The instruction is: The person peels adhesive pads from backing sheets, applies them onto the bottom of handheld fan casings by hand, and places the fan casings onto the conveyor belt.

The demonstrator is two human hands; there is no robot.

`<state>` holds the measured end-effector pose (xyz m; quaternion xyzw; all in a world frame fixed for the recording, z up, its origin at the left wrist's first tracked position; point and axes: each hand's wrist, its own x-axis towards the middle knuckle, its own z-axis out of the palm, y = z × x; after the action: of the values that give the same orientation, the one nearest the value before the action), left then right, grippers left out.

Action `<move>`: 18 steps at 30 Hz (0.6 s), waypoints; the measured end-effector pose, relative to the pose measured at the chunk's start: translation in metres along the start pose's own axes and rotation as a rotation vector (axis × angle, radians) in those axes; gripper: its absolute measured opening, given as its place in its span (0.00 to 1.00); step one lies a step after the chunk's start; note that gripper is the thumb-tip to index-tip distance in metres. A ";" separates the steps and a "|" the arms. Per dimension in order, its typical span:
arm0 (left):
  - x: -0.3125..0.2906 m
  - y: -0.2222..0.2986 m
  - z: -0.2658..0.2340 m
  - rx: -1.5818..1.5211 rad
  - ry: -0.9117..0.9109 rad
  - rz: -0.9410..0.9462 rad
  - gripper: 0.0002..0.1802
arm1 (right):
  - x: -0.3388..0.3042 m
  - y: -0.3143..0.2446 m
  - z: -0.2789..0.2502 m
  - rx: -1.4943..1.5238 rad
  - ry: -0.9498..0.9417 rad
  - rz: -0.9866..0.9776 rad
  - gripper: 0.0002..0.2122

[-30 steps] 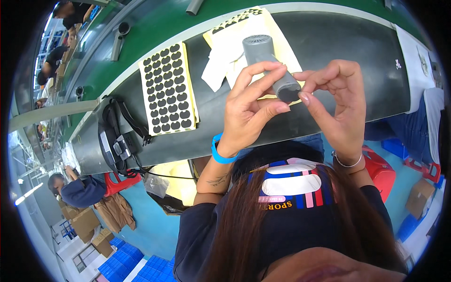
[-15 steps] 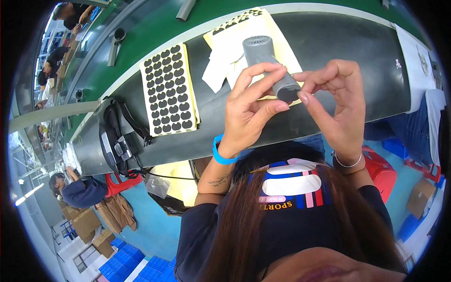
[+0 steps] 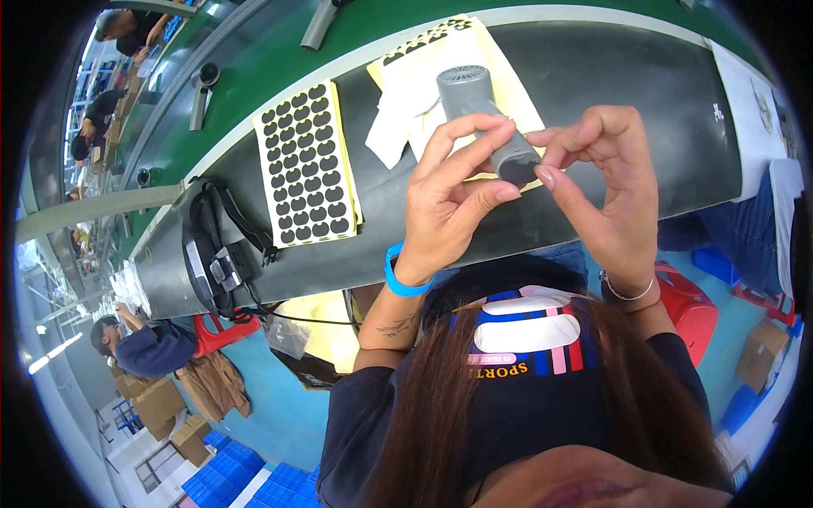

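Observation:
A grey hair dryer with a round, slotted end is held over the bench, its other end tilted toward me. My left hand is closed round its narrower part, fingers on top and thumb below. On the near end face lies a dark oval sticker. At that sticker's right edge, the thumb and forefinger of my right hand are pinched together, other fingers curled. To the left lies a pale sheet of dark notched round stickers. Behind the dryer are yellow backing sheets and white paper.
On the black bench at left sits a black strap with a small device, its cable trailing off. A green conveyor beyond carries more grey parts. A red stool stands at right; people sit along the line at far left.
The grey parts on the conveyor have shifted left and slightly down. Both hands and the hair dryer stay nearly in place.

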<state>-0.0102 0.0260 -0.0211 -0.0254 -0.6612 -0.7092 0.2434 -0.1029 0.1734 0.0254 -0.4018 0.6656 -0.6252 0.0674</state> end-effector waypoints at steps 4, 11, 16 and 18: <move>0.000 0.002 0.001 -0.021 0.012 -0.013 0.25 | 0.000 -0.008 0.000 -0.025 -0.037 0.095 0.16; 0.000 0.003 0.000 0.040 0.011 -0.021 0.24 | 0.001 -0.007 0.000 -0.043 -0.043 0.081 0.16; 0.000 0.005 0.001 0.050 0.012 -0.021 0.23 | 0.001 -0.009 0.000 -0.055 -0.027 0.072 0.16; 0.000 0.005 0.002 0.041 0.016 -0.012 0.22 | 0.001 -0.010 0.001 -0.063 -0.019 0.068 0.16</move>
<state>-0.0090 0.0275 -0.0158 -0.0107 -0.6737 -0.6971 0.2448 -0.0988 0.1729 0.0342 -0.3869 0.6976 -0.5974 0.0825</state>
